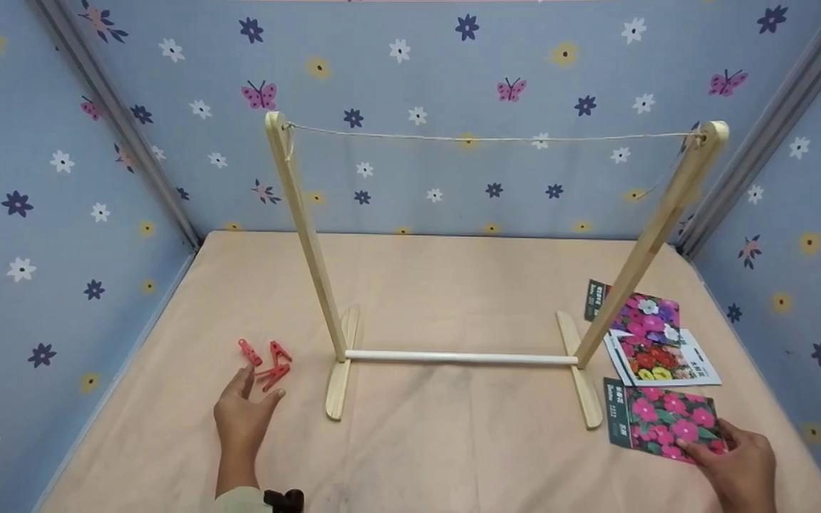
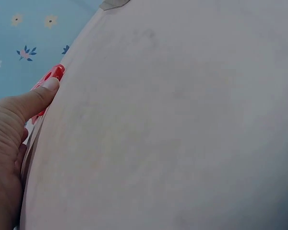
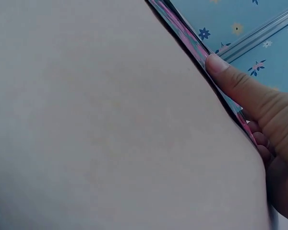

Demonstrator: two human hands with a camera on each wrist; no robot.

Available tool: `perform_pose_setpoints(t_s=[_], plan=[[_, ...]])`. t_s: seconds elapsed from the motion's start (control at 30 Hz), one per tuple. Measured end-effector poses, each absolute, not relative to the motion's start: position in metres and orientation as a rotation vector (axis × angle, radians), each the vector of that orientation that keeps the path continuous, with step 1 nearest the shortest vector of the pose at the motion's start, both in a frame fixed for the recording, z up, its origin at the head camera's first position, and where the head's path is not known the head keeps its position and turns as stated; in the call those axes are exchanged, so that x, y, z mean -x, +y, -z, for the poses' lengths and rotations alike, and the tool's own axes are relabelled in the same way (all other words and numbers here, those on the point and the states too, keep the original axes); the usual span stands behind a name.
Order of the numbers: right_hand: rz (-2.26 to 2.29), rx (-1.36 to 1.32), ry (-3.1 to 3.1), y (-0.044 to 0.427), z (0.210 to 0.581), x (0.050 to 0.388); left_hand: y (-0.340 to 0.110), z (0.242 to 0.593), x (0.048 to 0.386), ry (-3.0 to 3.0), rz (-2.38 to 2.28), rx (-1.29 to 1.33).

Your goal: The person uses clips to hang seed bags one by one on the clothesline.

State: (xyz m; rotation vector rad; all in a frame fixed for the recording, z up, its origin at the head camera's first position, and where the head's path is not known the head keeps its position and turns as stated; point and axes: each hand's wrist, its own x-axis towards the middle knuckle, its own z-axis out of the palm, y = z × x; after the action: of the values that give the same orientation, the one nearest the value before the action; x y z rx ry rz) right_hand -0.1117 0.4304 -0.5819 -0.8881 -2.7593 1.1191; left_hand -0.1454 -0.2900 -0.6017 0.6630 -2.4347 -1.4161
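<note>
The right hand (image 1: 742, 459) pinches a flower card (image 1: 667, 417) near the tabletop's (image 1: 453, 434) right edge. The left hand (image 1: 245, 415) (grip wide) is beside red clips (image 1: 280, 371).

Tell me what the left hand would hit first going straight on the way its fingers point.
Most likely the leftmost red clip, just ahead of the left hand; whether they already touch is unclear.
</note>
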Motion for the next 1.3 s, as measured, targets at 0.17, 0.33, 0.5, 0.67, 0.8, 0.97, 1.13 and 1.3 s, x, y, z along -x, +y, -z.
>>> perform_pose_setpoints(t_s=[0.17,0.33,0.5,0.67,0.8,0.97,1.13,1.3], plan=[[-1.149,0.959,-2.755,0.4302,0.5812,0.1140,-0.2897,0.6033,0.1461,-2.459,1.383,-0.627],[-1.166,0.981,-2.741,0.4284,0.5810,0.1146,-0.2905,0.6002,0.1489,-2.505,1.337,-0.613],[-1.199,0.979,-2.716,0.4283,0.5805,0.1149,-0.2908,0.5982,0.1507,-2.517,1.311,-0.599],[-1.223,0.945,-2.691,0.4297,0.5777,0.1142,-0.2898,0.5994,0.1498,-2.489,1.334,-0.598],[-1.305,0.926,-2.643,0.4298,0.5747,0.1142,-0.2888,0.6012,0.1475,-2.451,1.326,-0.590],[-1.428,1.002,-2.579,0.4279,0.5727,0.1162,-0.2883,0.6021,0.1462,-2.427,1.300,-0.578],[-1.425,1.033,-2.543,0.4261,0.5730,0.1162,-0.2891,0.6029,0.1469,-2.423,1.310,-0.584],[-1.386,1.087,-2.502,0.4239,0.5732,0.1194,-0.2902,0.6034,0.1455,-2.406,1.352,-0.641]])
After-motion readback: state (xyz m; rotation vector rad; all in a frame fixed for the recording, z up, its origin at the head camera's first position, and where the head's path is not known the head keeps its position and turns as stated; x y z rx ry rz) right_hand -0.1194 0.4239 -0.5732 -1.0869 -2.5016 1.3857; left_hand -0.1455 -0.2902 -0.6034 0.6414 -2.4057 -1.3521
